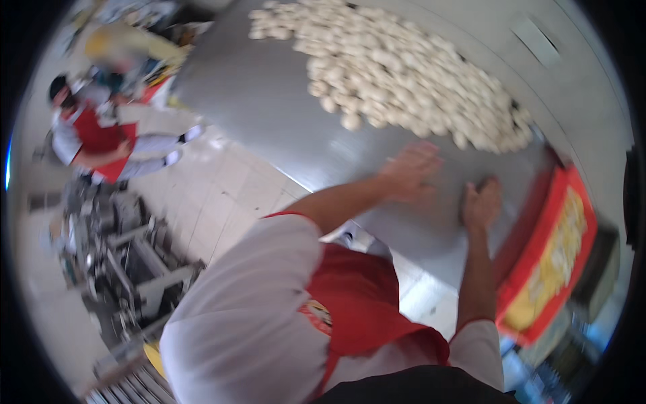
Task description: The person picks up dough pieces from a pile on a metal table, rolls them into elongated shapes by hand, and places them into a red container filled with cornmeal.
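My left hand [412, 172] is over the metal tabletop [269, 87], fingers stretched out and somewhat smeared by motion. To its right, my right hand [483, 204] rests low at the table with its thumb apart from slightly bent fingers. I see nothing held in either hand, though what lies under the palms is hidden. Beyond both hands spreads a large heap of pale, rounded pieces [390, 71] that look like dough. The nearest of them lie just past my left fingertips.
A red crate [584, 195] with a yellow lining and pale bits inside stands against the table's right end. At the left, a person in a red apron [101, 138] stands on the tiled floor [222, 195], near metal machinery [134, 262]. A wall [484, 27] runs behind the table.
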A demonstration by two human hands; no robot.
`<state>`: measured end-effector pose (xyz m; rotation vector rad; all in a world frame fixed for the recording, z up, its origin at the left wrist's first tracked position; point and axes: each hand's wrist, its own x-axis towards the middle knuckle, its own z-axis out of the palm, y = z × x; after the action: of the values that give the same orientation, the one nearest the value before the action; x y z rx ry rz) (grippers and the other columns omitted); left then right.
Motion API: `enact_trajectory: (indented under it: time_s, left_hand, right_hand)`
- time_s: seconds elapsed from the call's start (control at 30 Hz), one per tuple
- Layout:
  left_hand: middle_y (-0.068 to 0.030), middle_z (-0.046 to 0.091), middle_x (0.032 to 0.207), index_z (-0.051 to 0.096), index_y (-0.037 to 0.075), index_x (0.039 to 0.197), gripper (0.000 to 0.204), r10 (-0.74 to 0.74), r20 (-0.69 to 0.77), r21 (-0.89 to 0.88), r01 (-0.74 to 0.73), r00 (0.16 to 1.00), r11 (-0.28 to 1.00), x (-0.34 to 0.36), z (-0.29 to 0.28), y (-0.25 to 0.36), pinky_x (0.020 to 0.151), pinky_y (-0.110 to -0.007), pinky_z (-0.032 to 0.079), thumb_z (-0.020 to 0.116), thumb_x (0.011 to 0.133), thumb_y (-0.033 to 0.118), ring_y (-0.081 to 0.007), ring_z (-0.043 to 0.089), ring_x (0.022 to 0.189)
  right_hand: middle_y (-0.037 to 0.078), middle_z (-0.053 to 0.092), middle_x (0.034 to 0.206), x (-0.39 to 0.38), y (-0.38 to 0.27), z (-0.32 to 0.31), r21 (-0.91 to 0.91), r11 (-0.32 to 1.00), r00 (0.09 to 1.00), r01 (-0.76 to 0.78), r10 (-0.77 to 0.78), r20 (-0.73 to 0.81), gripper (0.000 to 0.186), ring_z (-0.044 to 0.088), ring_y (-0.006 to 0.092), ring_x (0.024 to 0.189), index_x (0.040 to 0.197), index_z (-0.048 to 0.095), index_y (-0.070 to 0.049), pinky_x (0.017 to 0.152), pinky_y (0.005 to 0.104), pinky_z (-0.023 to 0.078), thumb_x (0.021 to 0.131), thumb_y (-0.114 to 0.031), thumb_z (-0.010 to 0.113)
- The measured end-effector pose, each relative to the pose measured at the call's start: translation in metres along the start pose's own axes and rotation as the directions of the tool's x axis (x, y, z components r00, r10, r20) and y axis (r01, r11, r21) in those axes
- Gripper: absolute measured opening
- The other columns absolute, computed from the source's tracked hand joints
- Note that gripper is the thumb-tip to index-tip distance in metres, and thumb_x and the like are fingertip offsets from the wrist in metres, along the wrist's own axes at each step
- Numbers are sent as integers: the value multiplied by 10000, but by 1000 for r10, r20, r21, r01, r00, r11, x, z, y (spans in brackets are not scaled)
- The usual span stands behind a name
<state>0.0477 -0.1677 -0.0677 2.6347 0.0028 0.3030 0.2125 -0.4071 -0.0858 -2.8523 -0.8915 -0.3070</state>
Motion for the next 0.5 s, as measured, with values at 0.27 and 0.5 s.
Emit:
enact_trajectory:
  time_s: [0.27,0.5]
  left_hand:
    - [-236,551,1544,489,56,1570,685,-37,388,100,-2,921,995,-125,-62,9,1200,-536,411,727,978,307,-424,510,1452]
    - [-236,677,1342,584,28,1464,589,62,134,-454,5,989,891,-15,-58,85,996,-463,565,782,981,300,-387,676,1213]
  right_hand:
    - [203,582,1380,-184,-43,-67,146,978,987,-148,138,77,562,558,418,1259,1434,556,-52,1075,563,431,929,-208,747]
    - [141,694,1196,-130,-75,-112,495,-758,624,-426,150,767,436,680,279,1099,1378,577,-104,907,376,575,1140,-460,494]
